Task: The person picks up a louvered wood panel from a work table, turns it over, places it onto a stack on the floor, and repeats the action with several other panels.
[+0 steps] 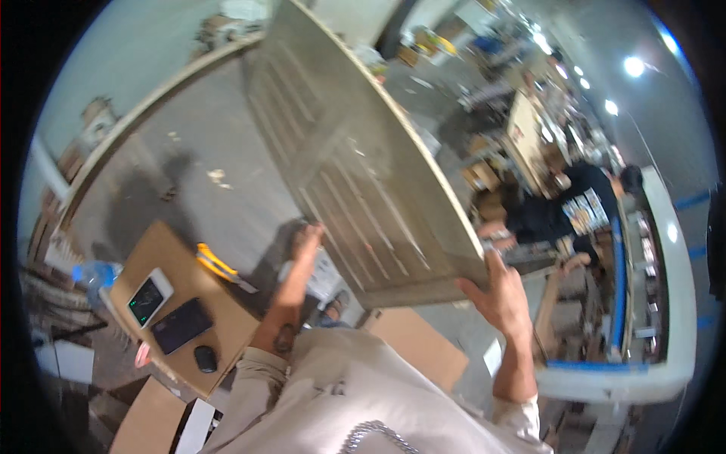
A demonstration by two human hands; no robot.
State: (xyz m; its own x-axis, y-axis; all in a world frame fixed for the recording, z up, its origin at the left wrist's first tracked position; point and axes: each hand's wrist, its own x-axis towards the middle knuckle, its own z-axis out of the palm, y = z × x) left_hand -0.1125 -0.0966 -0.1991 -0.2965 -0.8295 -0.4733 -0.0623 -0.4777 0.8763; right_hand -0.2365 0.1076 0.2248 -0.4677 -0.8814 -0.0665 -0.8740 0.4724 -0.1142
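Note:
A large panel door with raised moulding strips stands tilted on edge in front of me, stretching from the near middle to the far top. My left hand is closed at its left edge, the fingertips partly blurred. At the near right corner, my right hand grips the door's pale edge, with the thumb on the near side and the fingers over the edge. Under the door spreads a grey surface with a pale raised rim and a few light scraps on it.
At left, a cardboard sheet bears a white device, a dark phone, a small black case and a yellow utility knife. A plastic bottle stands beside it. Another person is at the right, near a white frame.

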